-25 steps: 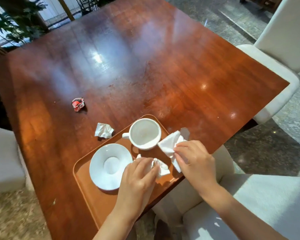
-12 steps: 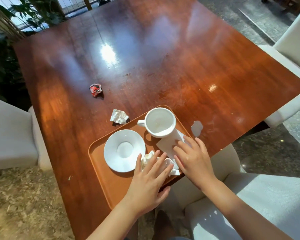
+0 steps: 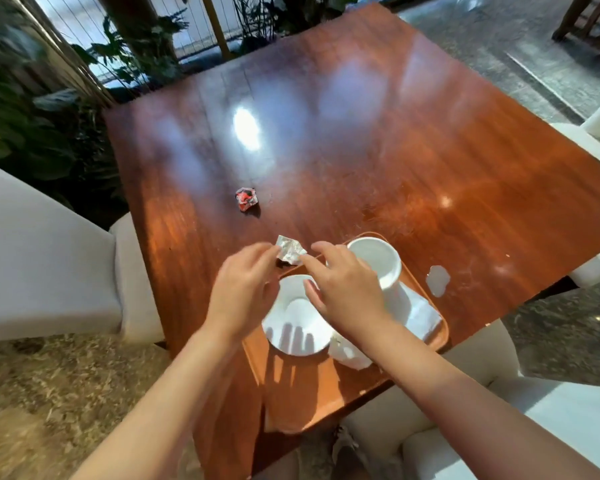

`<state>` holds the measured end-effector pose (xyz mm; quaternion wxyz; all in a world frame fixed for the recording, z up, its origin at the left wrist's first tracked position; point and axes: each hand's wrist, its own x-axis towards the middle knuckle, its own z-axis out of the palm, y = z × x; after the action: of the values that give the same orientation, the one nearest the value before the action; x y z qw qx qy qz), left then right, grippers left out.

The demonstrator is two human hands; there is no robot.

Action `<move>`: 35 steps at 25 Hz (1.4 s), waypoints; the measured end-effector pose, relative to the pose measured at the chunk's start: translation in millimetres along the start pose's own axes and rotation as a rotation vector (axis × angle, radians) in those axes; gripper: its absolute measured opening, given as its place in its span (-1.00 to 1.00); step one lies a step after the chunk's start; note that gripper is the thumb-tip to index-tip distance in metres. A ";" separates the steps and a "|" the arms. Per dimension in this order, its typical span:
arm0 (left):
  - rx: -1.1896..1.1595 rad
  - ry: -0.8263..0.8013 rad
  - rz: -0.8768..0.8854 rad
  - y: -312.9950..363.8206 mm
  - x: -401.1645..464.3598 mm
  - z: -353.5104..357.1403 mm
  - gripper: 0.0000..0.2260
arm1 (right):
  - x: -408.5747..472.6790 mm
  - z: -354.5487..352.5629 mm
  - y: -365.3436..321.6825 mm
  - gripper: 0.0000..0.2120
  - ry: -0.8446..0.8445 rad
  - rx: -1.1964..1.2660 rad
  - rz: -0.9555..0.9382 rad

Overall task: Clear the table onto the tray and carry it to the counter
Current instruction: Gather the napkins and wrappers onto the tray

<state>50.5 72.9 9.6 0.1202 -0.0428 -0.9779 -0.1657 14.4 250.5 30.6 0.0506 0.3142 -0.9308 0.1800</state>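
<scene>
A person is leaning over a polished wooden table (image 3: 378,140), both bare arms reaching forward from the near edge of the view. The left hand (image 3: 243,289) and right hand (image 3: 343,289) are hovering close together above an orange tray (image 3: 312,386) sitting at the near edge of the table. Both hands are loosely spread, fingers extended toward a crumpled silver wrapper (image 3: 290,253) lying on the table just beyond the far rim of the tray; the fingertips are at the wrapper's edges, but motion blur is making it hard to tell whether either hand is actually touching or pinching it. On the tray, a white saucer (image 3: 295,327) is lying partly hidden beneath the hands, and a white cup (image 3: 378,268) is standing to its right, its handle concealed behind the right hand. A white napkin (image 3: 421,313) is lying flat at the tray's right side, and a second crumpled napkin (image 3: 347,351) is peeking out under the right forearm. Farther away, well apart from the tray, a crumpled red wrapper (image 3: 246,199) is lying on the table. A small pale puddle (image 3: 438,279) is showing right of the tray. Pale chairs (image 3: 49,258) are cut off at the edges.
</scene>
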 end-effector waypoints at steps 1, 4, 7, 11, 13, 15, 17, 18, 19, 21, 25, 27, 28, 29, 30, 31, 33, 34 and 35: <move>0.035 0.000 -0.026 -23.5 15.5 -1.0 -0.61 | 18.5 13.1 -7.8 -0.68 -0.052 -0.021 0.020; 0.143 -0.091 -0.081 -83.0 59.6 7.2 -0.52 | 58.3 55.0 -16.8 -0.56 -0.232 -0.079 0.079; 0.204 -0.280 -0.149 -118.3 95.1 26.6 -0.48 | 71.8 84.6 -15.0 -0.52 -0.312 -0.148 0.112; 0.202 -0.434 -0.189 -143.3 124.7 53.9 -0.50 | 78.7 99.5 -16.6 -0.56 -0.308 -0.176 0.174; 0.185 -0.418 -0.155 -151.9 127.4 61.7 -0.57 | 77.0 102.2 -17.8 -0.61 -0.263 -0.184 0.180; 0.136 -0.301 -0.077 -156.1 125.0 63.7 -0.66 | 76.1 105.0 -18.7 -0.66 -0.233 -0.202 0.178; 0.069 -0.240 -0.041 -155.5 122.3 63.8 -0.72 | 78.6 108.6 -18.9 -0.68 -0.213 -0.186 0.193; 0.040 -0.233 -0.041 -154.5 120.8 63.9 -0.73 | 79.4 109.5 -19.6 -0.71 -0.198 -0.162 0.196; 0.008 -0.232 -0.048 -151.7 118.7 63.6 -0.72 | 78.8 108.8 -20.1 -0.74 -0.176 -0.131 0.198; -0.076 -0.197 -0.069 -140.0 108.1 57.9 -0.69 | 73.2 101.2 -23.0 -0.77 -0.105 -0.047 0.200; -0.326 0.013 -0.120 -90.5 44.3 25.7 -0.70 | 23.4 65.4 -33.8 -0.77 -0.032 0.055 0.130; -0.347 0.022 -0.086 -56.3 -8.1 14.2 -0.69 | -18.4 52.5 -35.5 -0.73 -0.002 0.038 0.042; -0.348 0.008 -0.080 -41.3 -34.5 12.1 -0.68 | -38.4 49.3 -35.8 -0.71 -0.009 0.038 0.014; -0.352 -0.021 -0.081 -28.2 -59.6 12.1 -0.66 | -57.2 48.4 -37.0 -0.69 -0.031 0.028 -0.002; -0.353 -0.056 -0.088 -16.7 -82.8 13.3 -0.65 | -74.1 49.0 -38.1 -0.67 -0.062 0.004 -0.020; -0.348 -0.092 -0.096 -8.9 -101.7 15.6 -0.63 | -87.5 51.1 -39.1 -0.65 -0.097 -0.022 -0.039; -0.323 -0.151 -0.109 2.4 -129.3 20.0 -0.63 | -108.9 56.3 -39.3 -0.61 -0.134 -0.054 -0.092; -0.308 -0.165 -0.115 6.5 -138.2 22.1 -0.63 | -116.2 57.1 -38.5 -0.61 -0.136 -0.063 -0.119; -0.292 -0.172 -0.122 10.4 -144.5 23.9 -0.63 | -121.5 57.3 -37.7 -0.60 -0.126 -0.073 -0.143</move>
<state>186.3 84.3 -45.1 0.0186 -0.0145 -0.9508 -0.3088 135.1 270.5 -36.5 0.0161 0.3883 -0.9133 0.1220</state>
